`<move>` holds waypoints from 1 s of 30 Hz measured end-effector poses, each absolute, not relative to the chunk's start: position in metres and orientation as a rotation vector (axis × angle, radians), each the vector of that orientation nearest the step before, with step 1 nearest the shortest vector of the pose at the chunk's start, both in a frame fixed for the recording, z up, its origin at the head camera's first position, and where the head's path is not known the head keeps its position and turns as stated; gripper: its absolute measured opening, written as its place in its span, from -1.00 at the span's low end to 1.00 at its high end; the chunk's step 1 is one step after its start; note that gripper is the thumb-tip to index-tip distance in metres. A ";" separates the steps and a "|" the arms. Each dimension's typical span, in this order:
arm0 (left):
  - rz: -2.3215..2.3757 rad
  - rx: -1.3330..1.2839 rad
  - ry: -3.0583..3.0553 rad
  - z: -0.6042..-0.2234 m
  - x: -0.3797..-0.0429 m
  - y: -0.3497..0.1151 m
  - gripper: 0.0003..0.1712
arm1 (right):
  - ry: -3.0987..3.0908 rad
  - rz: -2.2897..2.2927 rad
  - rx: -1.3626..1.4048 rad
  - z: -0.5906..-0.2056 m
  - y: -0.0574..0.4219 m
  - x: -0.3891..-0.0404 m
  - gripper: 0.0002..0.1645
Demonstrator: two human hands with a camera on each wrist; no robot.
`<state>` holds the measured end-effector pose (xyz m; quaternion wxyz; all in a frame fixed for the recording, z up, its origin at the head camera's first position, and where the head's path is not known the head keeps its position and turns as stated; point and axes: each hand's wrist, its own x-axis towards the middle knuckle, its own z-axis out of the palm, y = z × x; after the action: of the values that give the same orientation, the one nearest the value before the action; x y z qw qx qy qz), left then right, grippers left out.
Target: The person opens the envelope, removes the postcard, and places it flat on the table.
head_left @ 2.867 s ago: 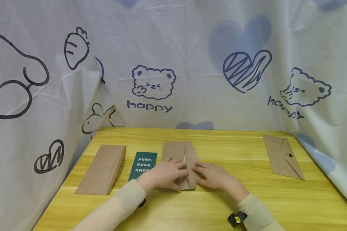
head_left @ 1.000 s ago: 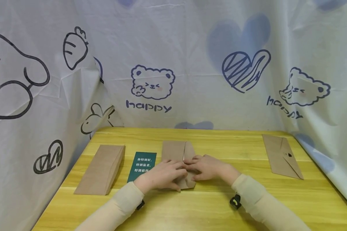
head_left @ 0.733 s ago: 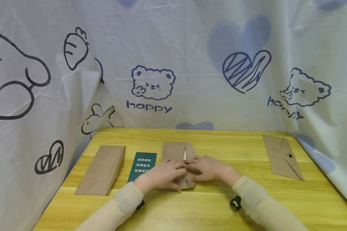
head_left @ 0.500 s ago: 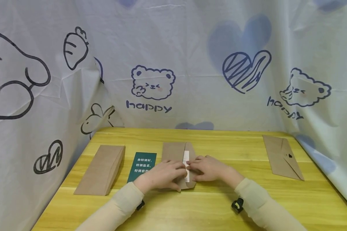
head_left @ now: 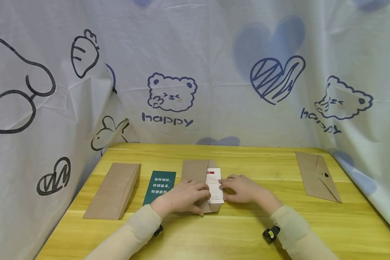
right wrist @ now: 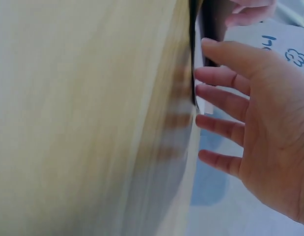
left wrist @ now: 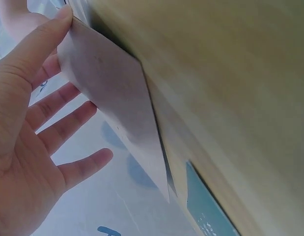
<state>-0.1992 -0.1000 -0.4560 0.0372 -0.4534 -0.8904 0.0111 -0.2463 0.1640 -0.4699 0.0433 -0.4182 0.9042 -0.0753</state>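
Both sleeves [head_left: 126, 234] are cut off below. On the surface [head_left: 214, 238], the left grip [head_left: 183, 196] pinches the brown envelope [head_left: 195, 169], covering its middle, while the left wrist hides the green card's [head_left: 159, 186] lower end. The right grip's [head_left: 240, 188] straight, spread fingers touch the white card [head_left: 215, 187], partly hidden inside the envelope, small print unreadable. Half a second ago only a strip showed; the right grip has shifted right.

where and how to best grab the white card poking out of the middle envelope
Probably the exposed right edge of the white card, pinched from the person's right: only that side sticks out of the brown envelope, and the edge runs long and straight. The left hand covers part of the envelope, so coming from the left looks awkward.
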 end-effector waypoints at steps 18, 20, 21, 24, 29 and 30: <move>0.013 -1.433 -2.725 -0.457 -0.202 -0.098 -0.45 | 2.913 -0.184 -1.071 -0.468 0.136 -0.233 -0.32; 0.009 -1.433 -2.731 -0.457 -0.202 -0.098 -0.45 | 2.894 -0.171 -1.056 -0.470 0.136 -0.233 -0.28; 0.006 -1.432 -2.735 -0.457 -0.202 -0.098 -0.45 | 2.886 -0.163 -1.048 -0.471 0.136 -0.233 -0.28; -0.001 -1.433 -2.736 -0.457 -0.202 -0.098 -0.45 | 2.864 -0.169 -1.012 -0.474 0.137 -0.234 -0.29; -0.012 -1.440 -2.730 -0.457 -0.201 -0.099 -0.45 | 2.824 -0.231 -0.981 -0.478 0.141 -0.237 -0.30; -0.012 -1.442 -2.727 -0.457 -0.201 -0.099 -0.45 | 2.818 -0.242 -0.976 -0.478 0.143 -0.238 -0.30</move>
<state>-0.2012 -0.0993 -0.4568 0.0286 -0.4672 -0.8837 -0.0040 -0.2383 0.1427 -0.4782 0.0748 -0.3253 0.9392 -0.0807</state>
